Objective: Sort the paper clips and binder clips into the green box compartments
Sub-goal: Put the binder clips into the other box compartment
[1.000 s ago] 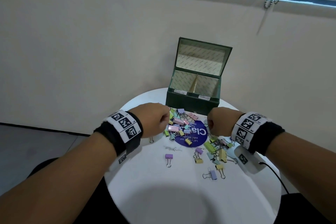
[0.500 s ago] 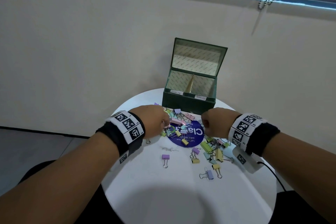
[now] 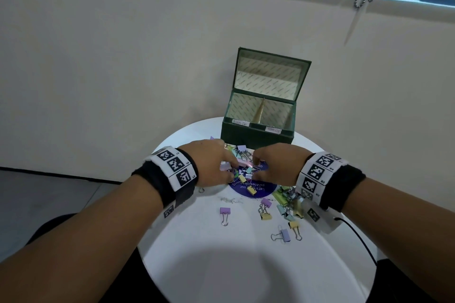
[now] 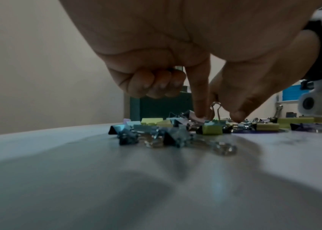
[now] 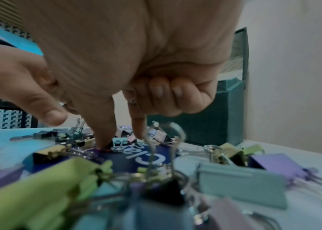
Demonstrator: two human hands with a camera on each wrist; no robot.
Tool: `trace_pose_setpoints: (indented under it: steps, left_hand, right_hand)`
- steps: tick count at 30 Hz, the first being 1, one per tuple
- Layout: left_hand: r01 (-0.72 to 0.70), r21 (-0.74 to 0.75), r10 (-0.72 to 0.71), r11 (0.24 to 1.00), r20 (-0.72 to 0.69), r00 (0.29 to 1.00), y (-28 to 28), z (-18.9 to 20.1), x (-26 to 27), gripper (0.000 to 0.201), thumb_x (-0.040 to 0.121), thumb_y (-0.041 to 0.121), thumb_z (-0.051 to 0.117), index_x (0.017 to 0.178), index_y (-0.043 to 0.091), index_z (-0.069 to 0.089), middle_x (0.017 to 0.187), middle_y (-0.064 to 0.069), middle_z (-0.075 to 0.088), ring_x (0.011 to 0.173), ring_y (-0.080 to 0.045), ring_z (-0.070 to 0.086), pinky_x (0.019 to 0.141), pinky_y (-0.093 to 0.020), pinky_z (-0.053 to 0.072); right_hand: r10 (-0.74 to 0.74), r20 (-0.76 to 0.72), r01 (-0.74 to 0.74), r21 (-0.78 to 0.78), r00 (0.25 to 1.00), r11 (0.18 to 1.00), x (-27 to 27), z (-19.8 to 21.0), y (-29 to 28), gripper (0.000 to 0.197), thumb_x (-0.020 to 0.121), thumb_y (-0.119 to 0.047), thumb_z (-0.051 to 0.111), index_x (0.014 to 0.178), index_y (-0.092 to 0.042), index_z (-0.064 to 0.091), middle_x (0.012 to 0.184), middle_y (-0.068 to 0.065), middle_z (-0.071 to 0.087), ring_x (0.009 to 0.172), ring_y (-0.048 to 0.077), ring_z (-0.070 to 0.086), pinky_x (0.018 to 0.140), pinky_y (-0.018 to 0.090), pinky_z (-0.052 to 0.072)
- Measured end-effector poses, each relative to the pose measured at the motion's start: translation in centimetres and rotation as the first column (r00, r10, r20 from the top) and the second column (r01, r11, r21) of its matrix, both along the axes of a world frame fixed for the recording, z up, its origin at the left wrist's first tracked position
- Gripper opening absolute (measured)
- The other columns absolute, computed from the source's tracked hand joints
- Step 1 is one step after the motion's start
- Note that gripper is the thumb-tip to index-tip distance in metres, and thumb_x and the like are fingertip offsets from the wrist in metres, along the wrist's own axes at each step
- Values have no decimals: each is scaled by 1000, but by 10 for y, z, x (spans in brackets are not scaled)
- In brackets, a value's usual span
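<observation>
Your left hand [image 3: 211, 162] and right hand [image 3: 275, 167] reach thumb and forefinger down into the binder clips [image 3: 246, 174] heaped before the green box [image 3: 256, 134] – neither grips one yet – light, stiff, slippery: pinch the painted bodies

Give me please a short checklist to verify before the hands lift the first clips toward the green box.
1. Green box lid open: ok.
2. Divider separates two compartments: ok.
3. Both compartment labels readable: cannot tell, too small.
4. Left hand has a clip pinched: cannot tell; forefinger and thumb only touch the clip pile.
5. Right hand has a clip pinched: cannot tell.
6. Path from pile to box free: ok.
</observation>
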State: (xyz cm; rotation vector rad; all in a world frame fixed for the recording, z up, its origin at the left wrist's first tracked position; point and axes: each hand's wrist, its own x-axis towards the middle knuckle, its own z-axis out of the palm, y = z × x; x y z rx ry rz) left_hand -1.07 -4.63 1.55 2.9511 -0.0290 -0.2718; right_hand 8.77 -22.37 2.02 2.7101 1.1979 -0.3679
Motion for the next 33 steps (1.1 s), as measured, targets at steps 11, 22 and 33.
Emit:
trace_pose_setpoints:
  steps: [11, 22, 33]
  left_hand:
    - [62, -64, -64, 996, -18, 998, -13, 5, -2, 30, 88, 40, 62, 117, 47, 65, 101, 10, 42, 97, -14, 52, 81, -28, 45]
    - [33, -39, -32, 999, 40, 999, -16, 5, 3, 14, 89, 31, 61, 98, 32, 71, 100, 7, 47, 89, -16, 54, 72, -26, 42]
    - [-88, 25, 86, 996, 66, 994, -10, -3, 10, 25, 90, 46, 52, 103, 35, 70, 98, 7, 48, 91, -18, 56, 82, -36, 52]
  right_hand:
    - [-16, -70, 18, 23, 997, 1000, 3, -4, 4, 25, 84, -40, 74, 105, -27, 67, 97, -7, 62, 92, 16, 59, 83, 30, 53]
    - [-4, -88, 9, 48, 996, 999, 0, -4, 0, 6, 91, -21, 61, 95, -20, 66, 92, -1, 67, 87, 17, 61, 75, 26, 50]
    - [-44, -6, 44, 27, 999, 999, 4, -13, 31, 23, 90, -35, 68, 104, -18, 72, 99, 1, 69, 92, 21, 65, 75, 28, 50]
